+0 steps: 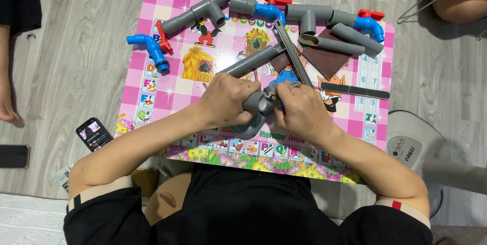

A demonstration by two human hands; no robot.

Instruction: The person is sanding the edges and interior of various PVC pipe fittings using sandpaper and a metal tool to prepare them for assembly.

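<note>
- A grey plastic pipe fitting (257, 104), curved like an elbow, sits low over the pink surface's near edge, gripped from both sides.
- A long grey pipe (252, 60) runs from it, slanting up and away to the right, lying across the surface.

We have one view only, from a camera worn on the head, looking almost straight down. It faces the small pink checkered children's table (152, 75) from close above, so the tabletop fills the middle of the frame and its far edge lies at the top. The wearer's black-clad lap (243, 209) fills the bottom edge, with grey wood-grain floor (76, 62) at both sides.
</note>
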